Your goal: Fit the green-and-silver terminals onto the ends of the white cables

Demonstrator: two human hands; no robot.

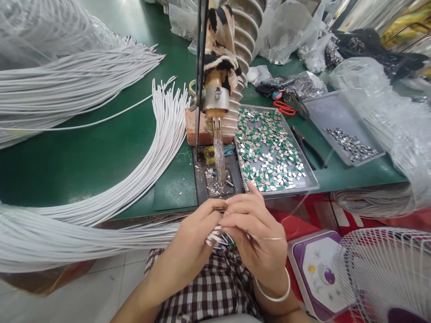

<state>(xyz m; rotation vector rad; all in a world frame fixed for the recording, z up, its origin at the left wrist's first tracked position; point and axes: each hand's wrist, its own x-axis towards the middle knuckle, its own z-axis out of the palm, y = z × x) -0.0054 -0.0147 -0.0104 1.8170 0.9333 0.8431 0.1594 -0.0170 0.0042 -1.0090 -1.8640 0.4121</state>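
Note:
My left hand (198, 231) is closed around a bundle of white cables (144, 237), whose cut ends come out between my two hands. Pressed against it, my right hand (256, 229) has its fingers bent inward at those ends, with the index finger raised. Small green and metal pieces (230, 242) show beneath the right fingers, partly hidden; they look like the connectors in the tray. What the fingertips pinch is covered. Just beyond the hands, a soldering iron (218, 148) hangs upright in a clamp, its tip over a dark, solder-spattered plate (202, 184).
A tray (311, 181) of small green-and-metal connectors lies right of the iron. Beyond are pliers (310, 148), red-handled scissors (284, 107) and a second tray (336, 101) of metal parts. Another cable bundle (144, 170) curves across the left. A ribbed hose (247, 40) stands behind; a fan (387, 269) sits lower right.

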